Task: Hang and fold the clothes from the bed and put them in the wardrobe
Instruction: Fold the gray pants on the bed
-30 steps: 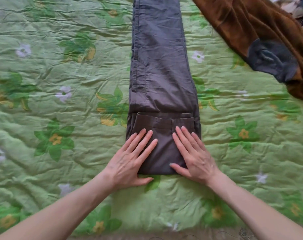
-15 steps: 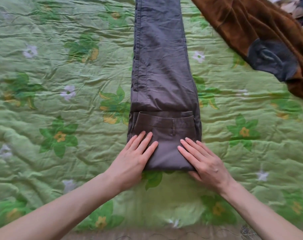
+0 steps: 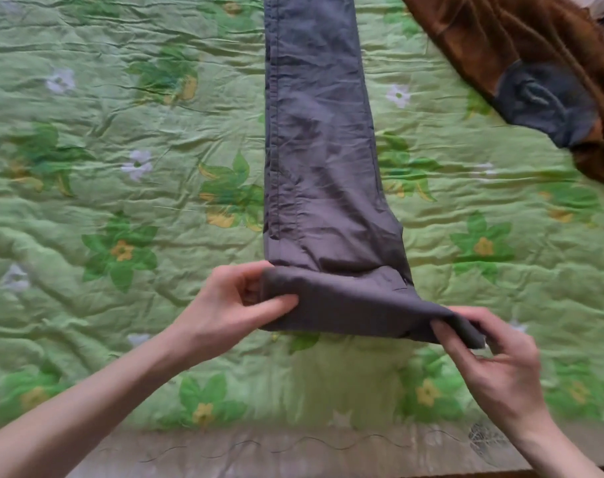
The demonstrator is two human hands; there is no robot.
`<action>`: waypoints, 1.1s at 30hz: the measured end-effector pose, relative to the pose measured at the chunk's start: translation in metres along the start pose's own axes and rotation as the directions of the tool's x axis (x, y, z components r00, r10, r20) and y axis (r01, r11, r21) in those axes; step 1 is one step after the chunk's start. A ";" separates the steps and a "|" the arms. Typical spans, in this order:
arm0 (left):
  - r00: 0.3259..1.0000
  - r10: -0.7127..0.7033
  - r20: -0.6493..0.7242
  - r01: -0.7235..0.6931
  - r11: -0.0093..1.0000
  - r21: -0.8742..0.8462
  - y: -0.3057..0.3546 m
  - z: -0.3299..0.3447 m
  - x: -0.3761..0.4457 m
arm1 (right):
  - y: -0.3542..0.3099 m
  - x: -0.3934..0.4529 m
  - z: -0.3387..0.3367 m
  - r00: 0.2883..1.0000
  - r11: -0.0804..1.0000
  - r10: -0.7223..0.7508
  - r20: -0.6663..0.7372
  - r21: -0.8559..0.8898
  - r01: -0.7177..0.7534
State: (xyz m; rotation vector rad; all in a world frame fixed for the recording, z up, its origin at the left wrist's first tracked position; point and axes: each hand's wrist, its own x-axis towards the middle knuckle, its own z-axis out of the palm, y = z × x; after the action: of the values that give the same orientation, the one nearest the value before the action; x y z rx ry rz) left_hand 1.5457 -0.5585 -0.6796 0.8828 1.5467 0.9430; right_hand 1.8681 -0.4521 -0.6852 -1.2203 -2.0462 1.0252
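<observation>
Grey trousers [image 3: 317,150] lie lengthwise on the bed, legs stretching away past the top edge of the view. Their near end is folded over into a thick band [image 3: 348,308] lifted slightly off the cover. My left hand [image 3: 231,308] grips the band's left end, thumb on top and fingers curled under. My right hand [image 3: 490,353] pinches the band's right corner, which is pulled out to the right. The waistband is hidden inside the fold.
The green quilted bed cover [image 3: 121,219] with a flower print fills the view. A brown garment with a dark grey patch [image 3: 521,63] lies at the top right. The bed's near edge [image 3: 293,450] runs along the bottom.
Both hands went from pressing flat on the folded near end to gripping its two ends. The fold has been lifted and rolled further up the legs.
</observation>
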 end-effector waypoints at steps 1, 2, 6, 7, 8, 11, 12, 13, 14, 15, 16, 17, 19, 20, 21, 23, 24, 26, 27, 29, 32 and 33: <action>0.997 -0.030 -0.075 0.022 0.994 -0.102 0.001 0.003 0.002 | -0.004 0.004 0.005 0.999 0.997 0.039 -0.023 0.068 -0.037; 0.987 -0.053 -0.150 0.026 0.984 -0.176 0.000 0.006 0.006 | -0.006 0.009 0.014 0.998 0.990 0.061 -0.019 0.127 -0.058; 0.920 -0.185 -0.345 0.023 0.905 -0.425 -0.007 0.019 0.025 | 0.010 0.036 0.059 0.985 0.955 0.173 0.020 0.241 -0.173; 0.904 -0.211 -0.371 0.025 0.894 -0.447 -0.010 0.020 0.030 | 0.014 0.047 0.068 0.973 0.937 0.229 -0.029 0.277 -0.213; 0.896 -0.225 -0.383 0.025 0.886 -0.464 -0.013 0.020 0.035 | 0.016 0.060 0.076 0.960 0.925 0.268 -0.081 0.300 -0.233; 0.901 -0.207 -0.380 0.027 0.903 -0.428 -0.024 0.017 0.044 | 0.012 0.098 0.089 0.965 0.939 0.229 -0.128 0.291 -0.184; 0.911 -0.185 -0.368 0.035 0.925 -0.378 -0.029 0.016 0.046 | 0.011 0.109 0.091 0.970 0.943 0.214 -0.120 0.285 -0.173; 0.918 -0.172 -0.357 0.053 0.946 -0.320 -0.035 0.014 0.046 | 0.011 0.117 0.091 0.970 0.939 0.219 -0.105 0.293 -0.181; 0.918 -0.170 -0.358 0.074 0.961 -0.267 -0.040 0.014 0.046 | 0.012 0.123 0.090 0.964 0.920 0.253 -0.078 0.327 -0.214; 0.915 -0.165 -0.368 0.084 0.971 -0.225 -0.045 0.012 0.046 | 0.013 0.126 0.089 0.950 0.881 0.312 -0.023 0.380 -0.280; 0.913 -0.153 -0.377 0.079 0.976 -0.204 -0.049 0.012 0.047 | 0.016 0.126 0.087 0.927 0.842 0.372 0.047 0.404 -0.358; 0.912 -0.134 -0.388 0.065 0.981 -0.185 -0.052 0.011 0.047 | 0.021 0.122 0.086 0.904 0.823 0.409 0.122 0.378 -0.423; 0.906 -0.088 -0.414 0.033 0.990 -0.137 -0.053 0.011 0.050 | 0.034 0.109 0.085 0.880 0.853 0.419 0.223 0.235 -0.466; 0.908 -0.073 -0.413 0.027 0.993 -0.115 -0.052 0.011 0.052 | 0.038 0.104 0.084 0.877 0.872 0.413 0.244 0.173 -0.459; 0.916 -0.071 -0.396 0.037 0.995 -0.093 -0.052 0.012 0.053 | 0.041 0.101 0.083 0.879 0.886 0.407 0.248 0.125 -0.446; 0.939 -0.065 -0.338 0.063 0.998 -0.016 -0.053 0.011 0.054 | 0.045 0.102 0.081 0.897 0.913 0.379 0.227 0.063 -0.402; 0.947 -0.061 -0.315 0.076 0.997 0.034 -0.055 0.011 0.056 | 0.044 0.105 0.081 0.908 0.926 0.362 0.211 0.034 -0.377; 0.953 -0.032 -0.302 0.070 0.991 0.114 -0.061 0.008 0.062 | 0.045 0.110 0.084 0.927 0.942 0.335 0.168 -0.034 -0.334; 0.952 -0.017 -0.305 0.059 0.990 0.128 -0.065 0.006 0.066 | 0.047 0.113 0.086 0.932 0.943 0.334 0.139 -0.067 -0.327; 0.945 -0.015 -0.326 0.055 0.992 0.115 -0.071 0.002 0.074 | 0.055 0.116 0.092 0.929 0.928 0.362 0.070 -0.125 -0.352; 0.915 -0.035 -0.402 0.082 0.992 0.100 -0.074 -0.001 0.080 | 0.067 0.115 0.089 0.878 0.865 0.475 -0.066 -0.148 -0.479; 0.903 -0.037 -0.428 0.086 0.992 0.097 -0.075 -0.001 0.080 | 0.065 0.114 0.088 0.859 0.848 0.501 -0.107 -0.135 -0.512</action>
State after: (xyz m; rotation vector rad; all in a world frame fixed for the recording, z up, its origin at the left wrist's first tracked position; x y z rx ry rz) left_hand 1.5282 -0.5172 -0.7796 0.7295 2.0082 1.0579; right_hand 1.7827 -0.3595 -0.7809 -1.9250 -1.8142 1.0386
